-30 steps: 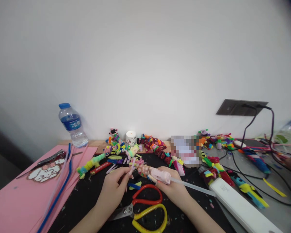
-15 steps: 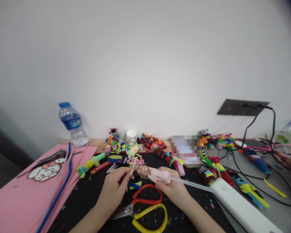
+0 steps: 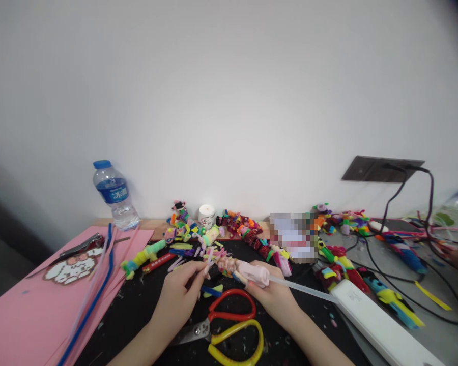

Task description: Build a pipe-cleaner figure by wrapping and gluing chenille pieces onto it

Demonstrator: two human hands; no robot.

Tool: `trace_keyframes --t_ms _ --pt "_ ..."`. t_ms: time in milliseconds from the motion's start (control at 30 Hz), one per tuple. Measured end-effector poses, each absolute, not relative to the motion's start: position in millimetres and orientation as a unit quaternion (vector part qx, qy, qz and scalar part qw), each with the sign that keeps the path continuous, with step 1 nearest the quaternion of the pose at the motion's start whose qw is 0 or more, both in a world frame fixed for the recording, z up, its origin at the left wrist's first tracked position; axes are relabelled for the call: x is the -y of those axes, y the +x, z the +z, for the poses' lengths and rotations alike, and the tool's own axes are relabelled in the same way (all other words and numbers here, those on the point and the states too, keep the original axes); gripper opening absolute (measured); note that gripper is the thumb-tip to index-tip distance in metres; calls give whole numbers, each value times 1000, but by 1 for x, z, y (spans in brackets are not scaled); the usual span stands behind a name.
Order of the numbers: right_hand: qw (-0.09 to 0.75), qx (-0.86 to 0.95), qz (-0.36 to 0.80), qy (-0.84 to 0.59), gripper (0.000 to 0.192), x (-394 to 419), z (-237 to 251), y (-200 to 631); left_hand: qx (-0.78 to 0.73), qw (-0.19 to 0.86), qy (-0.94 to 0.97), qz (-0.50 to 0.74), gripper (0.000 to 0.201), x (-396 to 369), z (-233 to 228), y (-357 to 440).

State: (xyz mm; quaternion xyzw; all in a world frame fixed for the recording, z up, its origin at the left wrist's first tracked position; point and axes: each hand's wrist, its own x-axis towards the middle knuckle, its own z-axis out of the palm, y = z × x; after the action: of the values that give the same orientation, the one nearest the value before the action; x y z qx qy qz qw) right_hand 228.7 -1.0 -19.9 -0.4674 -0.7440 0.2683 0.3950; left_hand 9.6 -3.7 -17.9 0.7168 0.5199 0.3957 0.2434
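Left hand (image 3: 179, 287) angled inward (fingers (image 3: 205, 275) pinching pale strip (image 3: 210, 254)).

I'd call the glue gun (image 3: 254, 273) pale pink, the strip (image 3: 210, 255) at its ten o'clock too, and the glue stick (image 3: 305, 291) cloudy white. At six o'clock, the scissors (image 3: 205, 329) wear one red and one yellow handle (image 3: 229, 334) over the black mat (image 3: 125, 316). Toward eight, the sheet (image 3: 19, 315) is flat pink; at nine, the bottle (image 3: 119, 209) has a blue cap (image 3: 102, 164) and label (image 3: 112, 191).
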Motion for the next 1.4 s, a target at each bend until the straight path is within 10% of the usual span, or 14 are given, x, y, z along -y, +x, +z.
trace_keyframes --t_ms 1400 --pt "389 735 231 -505 17 1 -18 230 -522 242 710 406 20 4 -16 11"
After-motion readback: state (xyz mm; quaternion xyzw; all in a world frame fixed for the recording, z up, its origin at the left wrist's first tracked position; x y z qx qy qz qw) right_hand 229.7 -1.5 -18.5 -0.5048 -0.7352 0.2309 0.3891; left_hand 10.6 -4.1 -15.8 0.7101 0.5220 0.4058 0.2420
